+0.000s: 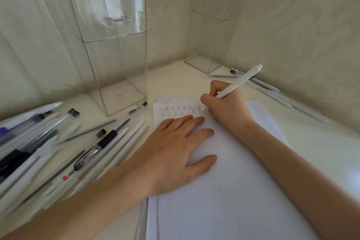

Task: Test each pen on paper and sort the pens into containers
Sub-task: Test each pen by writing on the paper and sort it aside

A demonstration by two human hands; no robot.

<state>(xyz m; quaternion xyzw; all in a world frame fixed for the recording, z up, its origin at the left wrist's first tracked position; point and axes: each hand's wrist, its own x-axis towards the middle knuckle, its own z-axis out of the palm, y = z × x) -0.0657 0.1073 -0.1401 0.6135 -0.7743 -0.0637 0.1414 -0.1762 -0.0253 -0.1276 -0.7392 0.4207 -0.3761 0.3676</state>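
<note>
Inside right hand (226,107), white pen (241,80)

Cream patterned walls (292,25) meet in a corner behind a white tabletop (321,152), softly lit.

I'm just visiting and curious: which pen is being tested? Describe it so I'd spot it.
Start at the white paper in the middle. At its top edge, beside rows of written marks, the right hand grips a white pen. Unlike the other pens lying flat, it stands tilted.
</note>
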